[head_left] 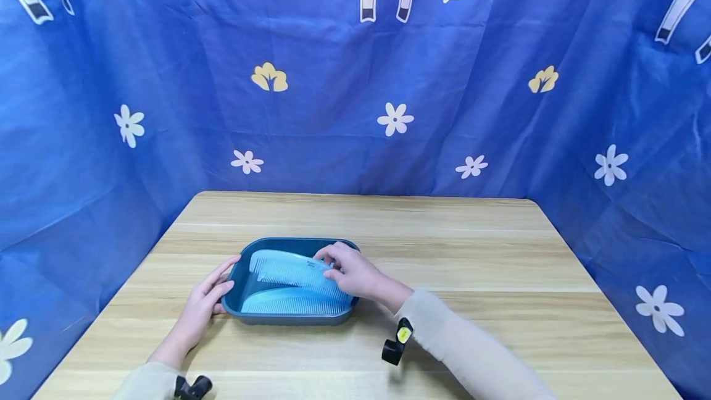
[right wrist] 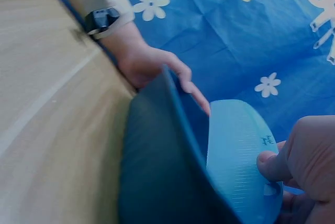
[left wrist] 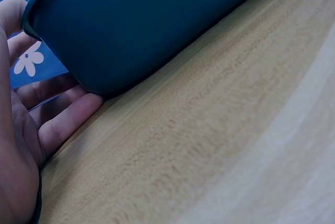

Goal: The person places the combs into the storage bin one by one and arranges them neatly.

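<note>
A dark blue plastic box (head_left: 289,320) stands on the table with two light-blue combs in it. My right hand (head_left: 352,270) pinches the right part of the upper comb (head_left: 286,267), thumb on its face. This comb is tilted, its teeth toward me, and small dark lettering shows on it in the right wrist view. Below it lies the other comb (head_left: 294,304), along the near wall, partly covered. At the box's left end my left hand (head_left: 202,304) holds the rim, while its lower fingers (left wrist: 73,119) touch the outer wall near the bottom.
The wooden table (head_left: 472,252) extends to the right of the box and behind it. A blue cloth (head_left: 333,110) with flowers and animal legs encloses the back and sides. Small dark devices are on both wrists, such as the right wrist device (head_left: 397,341).
</note>
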The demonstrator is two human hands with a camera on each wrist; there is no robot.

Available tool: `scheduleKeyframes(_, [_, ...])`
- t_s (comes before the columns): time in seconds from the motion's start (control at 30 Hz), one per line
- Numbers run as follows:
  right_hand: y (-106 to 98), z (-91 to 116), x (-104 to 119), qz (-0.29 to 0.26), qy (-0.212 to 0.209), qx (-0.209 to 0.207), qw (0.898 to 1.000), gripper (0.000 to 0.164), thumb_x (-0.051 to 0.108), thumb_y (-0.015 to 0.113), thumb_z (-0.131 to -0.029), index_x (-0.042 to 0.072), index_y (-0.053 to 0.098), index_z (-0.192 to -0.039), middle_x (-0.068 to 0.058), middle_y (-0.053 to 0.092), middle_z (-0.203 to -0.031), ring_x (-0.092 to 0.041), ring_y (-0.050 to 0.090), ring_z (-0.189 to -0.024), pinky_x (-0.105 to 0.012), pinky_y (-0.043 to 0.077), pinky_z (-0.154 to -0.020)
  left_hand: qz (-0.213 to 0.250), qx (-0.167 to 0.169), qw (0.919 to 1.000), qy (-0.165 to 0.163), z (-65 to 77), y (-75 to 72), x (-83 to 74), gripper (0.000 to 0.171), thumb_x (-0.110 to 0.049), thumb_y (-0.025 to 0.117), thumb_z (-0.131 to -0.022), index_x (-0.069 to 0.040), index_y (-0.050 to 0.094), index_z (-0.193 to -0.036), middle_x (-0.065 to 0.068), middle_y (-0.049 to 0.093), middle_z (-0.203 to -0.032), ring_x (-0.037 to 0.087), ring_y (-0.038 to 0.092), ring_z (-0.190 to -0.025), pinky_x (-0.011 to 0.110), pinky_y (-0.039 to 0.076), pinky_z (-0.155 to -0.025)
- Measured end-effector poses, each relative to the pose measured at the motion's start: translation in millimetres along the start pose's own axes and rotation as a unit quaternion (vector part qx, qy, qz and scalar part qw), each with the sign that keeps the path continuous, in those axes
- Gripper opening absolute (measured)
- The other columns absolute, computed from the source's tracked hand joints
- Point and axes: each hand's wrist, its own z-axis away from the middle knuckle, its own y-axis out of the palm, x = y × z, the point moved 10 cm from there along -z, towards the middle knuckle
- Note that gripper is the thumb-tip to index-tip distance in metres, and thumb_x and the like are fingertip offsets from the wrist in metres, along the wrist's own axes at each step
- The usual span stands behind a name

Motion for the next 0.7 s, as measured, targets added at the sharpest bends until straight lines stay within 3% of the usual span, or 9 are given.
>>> scheduleKeyframes(0.5, [29, 2, -2, 0.093, -0.011, 0.056, 0.994, 0.027, 0.009, 0.058, -0.092, 0.018, 0.059, -0.117, 0.009, 0.047, -0.092, -0.005, 0.045, -0.078, -0.015, 0.041, -0.066, 0.013, 0.01, 0.9998, -0.007, -2.8, 1.8, 0.2, 0.048, -0.021, 0.041, -0.1, -0.016, 0.03, -0.146, 0.03, 0.034, -0.134, 0.005, 0.058, -0.095, 0.034, 0.056, -0.065])
scheduleKeyframes(0.7, [33, 1, -2, 0.129, -0.019, 0.069, 0.989, 0.026, 0.009, 0.059, -0.091, 0.018, 0.06, -0.115, 0.007, 0.054, -0.099, -0.005, 0.049, -0.087, -0.015, 0.043, -0.072, 0.0, 0.006, 0.9998, -0.016, -2.1, -0.4, 2.8, 0.048, -0.024, 0.042, -0.1, -0.016, 0.031, -0.146, 0.022, 0.04, -0.129, 0.007, 0.06, -0.093, 0.034, 0.056, -0.066])
